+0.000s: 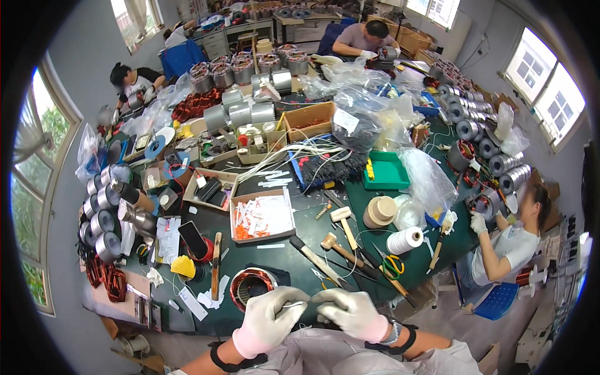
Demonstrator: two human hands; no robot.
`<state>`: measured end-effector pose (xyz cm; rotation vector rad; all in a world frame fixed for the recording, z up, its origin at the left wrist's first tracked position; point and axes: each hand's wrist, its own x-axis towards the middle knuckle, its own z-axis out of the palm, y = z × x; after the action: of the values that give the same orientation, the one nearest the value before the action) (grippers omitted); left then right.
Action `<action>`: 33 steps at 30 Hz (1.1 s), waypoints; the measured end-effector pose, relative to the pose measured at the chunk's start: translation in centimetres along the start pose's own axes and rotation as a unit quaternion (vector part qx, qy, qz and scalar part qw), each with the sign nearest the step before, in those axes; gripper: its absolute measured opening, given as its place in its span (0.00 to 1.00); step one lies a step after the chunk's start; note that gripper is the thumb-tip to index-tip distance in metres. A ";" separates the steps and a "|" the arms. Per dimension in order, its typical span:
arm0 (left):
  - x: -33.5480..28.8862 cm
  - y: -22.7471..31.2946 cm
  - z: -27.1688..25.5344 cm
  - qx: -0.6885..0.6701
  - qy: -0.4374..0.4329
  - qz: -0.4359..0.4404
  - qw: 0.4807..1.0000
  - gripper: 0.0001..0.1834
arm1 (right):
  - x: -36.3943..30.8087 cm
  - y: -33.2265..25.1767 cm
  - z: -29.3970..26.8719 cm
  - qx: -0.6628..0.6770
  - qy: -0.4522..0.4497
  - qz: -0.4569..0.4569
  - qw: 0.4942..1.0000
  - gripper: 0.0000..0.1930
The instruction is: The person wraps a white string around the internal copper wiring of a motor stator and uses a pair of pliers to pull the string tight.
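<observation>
A thin pale strip or thread (294, 305) is showing at the fingertips of the gloved left hand (270, 319), whose thumb and forefinger appear to be closing narrowly on it. The gloved right hand (353, 315) is curling its fingers close by, but whether it is gripping anything I cannot tell. Just beyond the left hand, the wound stator (252, 286) is resting near the table's front edge, its reddish coils facing upward; glove and stator are overlapping in view, so contact is unclear. For such fine handling, a light pinch near the strip's end would probably be serving best, with the right fingertips steadying it and neither glove snagging on the windings. Both hands are facing each other over the wearer's lap, backs mostly upward, wrists low and forearms slanting inward. Farther out, a claw-free wooden mallet (341, 215), green-and-yellow-handled scissors (392, 267) and a white thread spool (406, 240) are lying or standing rightward, while a shallow cardboard box (290, 220) is holding white and orange slips beyond the stator.
</observation>
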<state>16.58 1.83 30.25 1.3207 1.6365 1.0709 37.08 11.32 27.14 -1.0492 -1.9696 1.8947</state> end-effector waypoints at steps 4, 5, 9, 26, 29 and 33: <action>-0.1 5.9 -0.6 0.069 -0.120 0.210 0.968 0.10 | -3.0 3.5 -3.3 0.061 0.111 0.016 0.992 0.14; 0.3 7.6 -0.9 0.029 -0.217 0.236 0.947 0.09 | -3.6 3.9 -3.9 0.074 0.123 0.026 0.989 0.13; 2.5 11.4 2.2 -0.164 -0.240 0.394 0.872 0.12 | -5.2 5.3 -4.0 0.066 0.134 0.052 0.987 0.12; -0.1 9.1 -0.4 -0.197 -0.254 0.410 0.853 0.10 | -5.3 4.2 -1.8 -0.042 0.102 -0.013 0.994 0.16; -1.7 8.1 -0.1 -0.210 -0.232 0.388 0.867 0.09 | -5.1 4.9 -1.2 -0.026 0.148 -0.067 0.986 0.16; -4.2 4.1 1.4 -0.219 -0.186 0.413 0.864 0.13 | -4.7 2.4 -1.2 -0.048 0.165 -0.111 0.979 0.16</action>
<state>20.02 -1.61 33.74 1.7973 0.4524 1.4346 42.03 9.22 26.54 -1.0406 -1.9078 1.4198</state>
